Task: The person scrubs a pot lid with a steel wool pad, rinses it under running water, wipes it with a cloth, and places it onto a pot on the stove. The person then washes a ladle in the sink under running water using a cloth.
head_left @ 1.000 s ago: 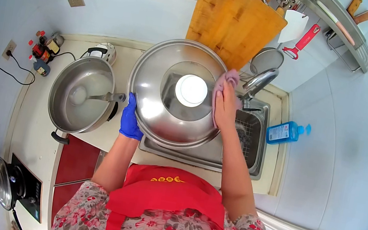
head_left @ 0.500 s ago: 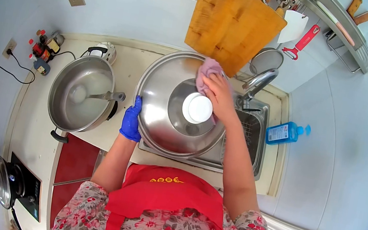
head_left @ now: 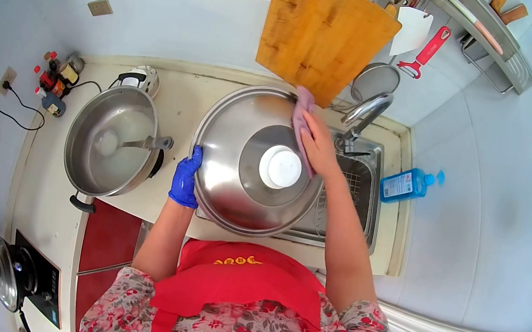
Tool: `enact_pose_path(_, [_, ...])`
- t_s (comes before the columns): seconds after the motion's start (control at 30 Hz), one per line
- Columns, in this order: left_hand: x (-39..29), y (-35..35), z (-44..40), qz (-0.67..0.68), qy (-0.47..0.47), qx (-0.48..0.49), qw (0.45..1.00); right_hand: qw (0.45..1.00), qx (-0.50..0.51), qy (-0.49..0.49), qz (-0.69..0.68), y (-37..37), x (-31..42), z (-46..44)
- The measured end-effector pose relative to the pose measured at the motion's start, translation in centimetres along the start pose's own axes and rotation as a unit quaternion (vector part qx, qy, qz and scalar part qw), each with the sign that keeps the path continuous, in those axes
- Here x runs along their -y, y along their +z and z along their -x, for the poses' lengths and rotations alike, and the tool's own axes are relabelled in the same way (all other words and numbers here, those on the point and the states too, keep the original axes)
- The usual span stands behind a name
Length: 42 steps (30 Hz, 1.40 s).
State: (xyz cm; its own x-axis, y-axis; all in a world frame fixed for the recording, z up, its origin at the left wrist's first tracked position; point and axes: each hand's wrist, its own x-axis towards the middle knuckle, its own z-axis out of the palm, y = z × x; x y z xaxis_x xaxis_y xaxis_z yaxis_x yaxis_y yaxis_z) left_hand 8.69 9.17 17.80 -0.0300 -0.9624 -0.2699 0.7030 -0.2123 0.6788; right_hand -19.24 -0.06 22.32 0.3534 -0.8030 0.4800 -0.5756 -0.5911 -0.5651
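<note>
A large domed steel lid (head_left: 221, 176) with a white knob (head_left: 281, 167) is held over the counter and part of the sink. My left hand (head_left: 186, 180), in a blue rubber glove, grips the lid's left rim; its fingertips are partly hidden by the edge. On the opposite side, my bare right hand (head_left: 318, 147) presses a pinkish-purple cloth (head_left: 302, 112) against the lid's upper right edge. The cloth is folded along the rim, and the fingers lie over it.
Left of the lid is a deep steel pan (head_left: 110, 142) with a ladle (head_left: 149, 142) in it. Behind stands a wooden cutting board (head_left: 325, 31). The steel sink (head_left: 371, 213), faucet (head_left: 370, 110) and blue soap bottle (head_left: 407, 186) are on the right. Sauce bottles (head_left: 53, 82) stand at far left.
My right hand and the cloth have shifted outward from beside the knob to the lid's right edge. My left hand keeps its grip on the rim. The whole view has shifted slightly.
</note>
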Motion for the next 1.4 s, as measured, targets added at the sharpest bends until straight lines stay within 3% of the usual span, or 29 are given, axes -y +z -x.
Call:
enact_pose_path(0.13, [0.1,-0.4,0.1,-0.023,0.020,-0.014,0.999,0.984,-0.125,0.122,-0.039,4.1,-1.6,6.7])
enact_pose_path(0.27, [0.5,-0.5,0.1,0.010,0.011,-0.012,1.000,0.955,-0.171,0.241,-0.008,8.4,2.8,12.7])
enact_pose_path(0.4, [0.5,1.1,0.4,0.023,0.010,-0.026,0.999,0.975,-0.136,0.161,0.069,9.7,7.8,14.5])
enact_pose_path(0.47, [0.6,1.2,0.3,0.027,0.004,-0.032,0.999,0.991,-0.013,0.066,0.116,9.1,9.5,14.3])
enact_pose_path(0.67, [2.1,0.7,-1.5,-0.024,-0.021,-0.130,0.991,0.997,0.061,0.019,0.036,8.0,11.3,13.4])
enact_pose_path(0.77, [3.5,0.8,-2.7,-0.038,-0.046,-0.180,0.982,0.994,0.099,0.015,0.049,7.5,12.4,12.9])
enact_pose_path(0.83, [4.0,1.9,-3.0,-0.104,-0.028,-0.204,0.973,0.994,0.067,0.006,0.087,8.3,11.6,13.3])
enact_pose_path(0.9, [4.4,3.7,-3.3,-0.094,-0.033,-0.175,0.979,0.991,0.036,-0.001,0.128,8.5,10.5,13.7])
enact_pose_path(0.97, [3.1,8.2,-2.0,-0.112,-0.020,-0.066,0.991,0.998,-0.012,0.019,0.063,6.7,9.9,12.8])
enact_pose_path(1.03, [3.1,10.0,-2.6,-0.166,-0.080,-0.024,0.983,0.997,-0.028,0.067,0.019,6.5,8.1,13.3])
enact_pose_path(1.1, [3.2,10.2,-2.9,-0.136,-0.106,0.018,0.985,0.922,-0.232,0.259,-0.170,5.4,8.5,12.8])
enact_pose_path(1.13, [4.2,8.7,-4.0,-0.217,-0.036,0.004,0.975,0.923,-0.232,0.258,-0.168,5.5,7.5,13.3])
enact_pose_path(1.17, [5.2,6.7,-5.4,-0.296,0.033,-0.011,0.954,0.887,-0.269,0.330,-0.178,5.7,5.8,14.2])
enact_pose_path(1.2, [6.1,3.0,-6.5,-0.448,0.116,-0.064,0.884,0.844,-0.304,0.400,-0.186,5.5,4.5,14.9])
enact_pose_path(1.23, [6.5,1.0,-7.2,-0.521,0.149,-0.098,0.834,0.843,-0.304,0.402,-0.187,5.0,4.0,15.2])
enact_pose_path(1.3, [6.5,-1.1,-6.9,-0.629,0.277,-0.148,0.711,0.761,-0.372,0.425,-0.318,4.0,3.4,15.8])
enact_pose_path(1.33, [6.8,-1.5,-6.7,-0.630,0.276,-0.148,0.711,0.761,-0.372,0.426,-0.319,3.7,2.6,16.4])
enact_pose_path(1.4, [7.5,-2.1,-6.5,-0.606,0.188,-0.266,0.726,0.711,-0.402,0.443,-0.370,3.3,0.8,17.7])
